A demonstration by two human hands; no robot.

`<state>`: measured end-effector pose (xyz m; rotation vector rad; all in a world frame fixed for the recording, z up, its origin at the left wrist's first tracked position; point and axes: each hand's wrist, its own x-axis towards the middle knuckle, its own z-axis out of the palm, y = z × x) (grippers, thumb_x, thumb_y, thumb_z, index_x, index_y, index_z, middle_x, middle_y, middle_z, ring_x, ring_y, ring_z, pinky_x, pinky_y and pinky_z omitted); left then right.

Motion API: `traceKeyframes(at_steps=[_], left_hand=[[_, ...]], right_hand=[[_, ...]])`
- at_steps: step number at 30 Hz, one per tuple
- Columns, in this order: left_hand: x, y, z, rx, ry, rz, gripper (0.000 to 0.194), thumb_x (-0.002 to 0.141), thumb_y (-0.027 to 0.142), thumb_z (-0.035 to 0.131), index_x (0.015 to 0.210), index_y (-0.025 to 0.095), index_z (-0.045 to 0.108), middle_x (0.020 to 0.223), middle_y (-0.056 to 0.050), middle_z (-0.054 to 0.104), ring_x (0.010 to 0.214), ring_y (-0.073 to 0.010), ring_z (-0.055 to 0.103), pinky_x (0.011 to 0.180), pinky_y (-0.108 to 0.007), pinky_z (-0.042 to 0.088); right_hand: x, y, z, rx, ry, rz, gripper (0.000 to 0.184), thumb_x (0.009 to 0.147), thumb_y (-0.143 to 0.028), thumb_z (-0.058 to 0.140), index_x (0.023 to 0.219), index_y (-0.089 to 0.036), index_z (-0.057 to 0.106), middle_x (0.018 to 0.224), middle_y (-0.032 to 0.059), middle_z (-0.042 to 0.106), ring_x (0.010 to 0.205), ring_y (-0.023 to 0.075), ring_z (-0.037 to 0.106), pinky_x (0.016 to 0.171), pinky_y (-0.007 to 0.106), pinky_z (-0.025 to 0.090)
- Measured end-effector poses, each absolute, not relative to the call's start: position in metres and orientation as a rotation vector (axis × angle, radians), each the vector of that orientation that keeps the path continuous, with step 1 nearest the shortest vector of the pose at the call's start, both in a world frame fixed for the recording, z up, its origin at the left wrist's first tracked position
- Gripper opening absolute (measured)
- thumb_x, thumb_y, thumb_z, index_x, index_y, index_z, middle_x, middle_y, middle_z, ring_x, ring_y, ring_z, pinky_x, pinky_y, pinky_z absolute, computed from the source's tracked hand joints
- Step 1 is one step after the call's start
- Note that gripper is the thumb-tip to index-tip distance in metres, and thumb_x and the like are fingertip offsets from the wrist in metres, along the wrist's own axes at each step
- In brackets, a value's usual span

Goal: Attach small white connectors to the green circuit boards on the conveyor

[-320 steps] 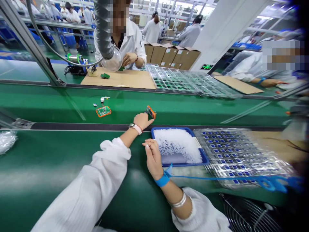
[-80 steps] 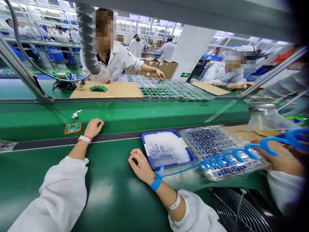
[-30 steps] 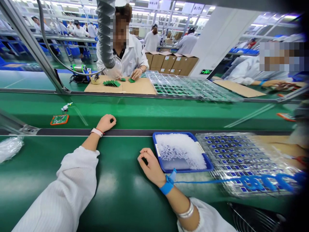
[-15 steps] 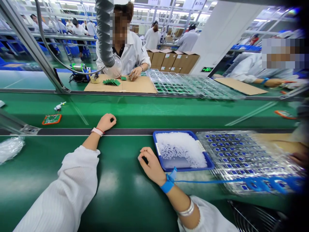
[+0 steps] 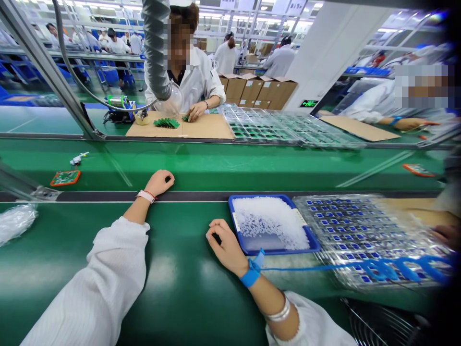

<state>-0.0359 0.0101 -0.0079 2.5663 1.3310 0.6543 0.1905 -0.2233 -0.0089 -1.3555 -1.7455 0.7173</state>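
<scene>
My left hand (image 5: 160,183) rests at the near edge of the green conveyor belt (image 5: 252,168), its wrist over the dark rail. Its fingers curl round to the thumb in a loop, and nothing shows in them. Over the green bench my right hand (image 5: 225,245) is curled the same way, with no object visible in its grasp. It wears a blue wrist strap (image 5: 251,274) with a coiled cord. Right beside it lies a blue tray (image 5: 243,242) of small white pieces. An orange-framed circuit board (image 5: 65,178) is on the belt to the left, a small white part (image 5: 77,159) behind it.
Clear trays of blue-marked parts (image 5: 342,235) lie right of the blue tray. A crumpled plastic bag (image 5: 16,222) is at far left. Another orange-framed piece (image 5: 418,169) is on the belt at right. Across it, a co-worker's hand (image 5: 197,111) handles green boards. A black fan (image 5: 382,322) sits lower right.
Over the last second the circuit board and white part slide left along the belt, as does the right-hand orange piece. My hands stay nearly still. Earlier, my left hand was at an orange-edged device.
</scene>
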Motion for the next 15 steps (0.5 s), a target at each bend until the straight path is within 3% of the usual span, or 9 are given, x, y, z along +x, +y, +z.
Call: traceKeyframes(at_steps=[6,15], left_hand=[[-0.0372,0.0118,-0.0106,2.565,1.321,0.662,0.024,0.081,0.035,0.048,0.077,0.018,0.064,0.085,-0.007,0.067,0.082,-0.0222,0.058,0.079,-0.036,0.044],[-0.0362,0.0115,-0.0112,2.58,1.318,0.649,0.025,0.083,0.031,0.043,0.075,0.018,0.063,0.084,-0.007,0.067,0.083,-0.0224,0.057,0.08,-0.037,0.043]], right_hand=[[0.1908,-0.223,-0.0088,-1.361,-1.743,0.719,0.012,0.084,-0.014,0.045,0.075,-0.019,0.051,0.094,0.007,0.05,0.093,0.0178,0.051,0.082,0.034,0.043],[0.1908,-0.2229,-0.0106,-1.352,-1.753,0.71,0.011,0.084,-0.014,0.046,0.074,-0.019,0.051,0.093,0.0066,0.05,0.092,0.0177,0.051,0.082,0.033,0.043]])
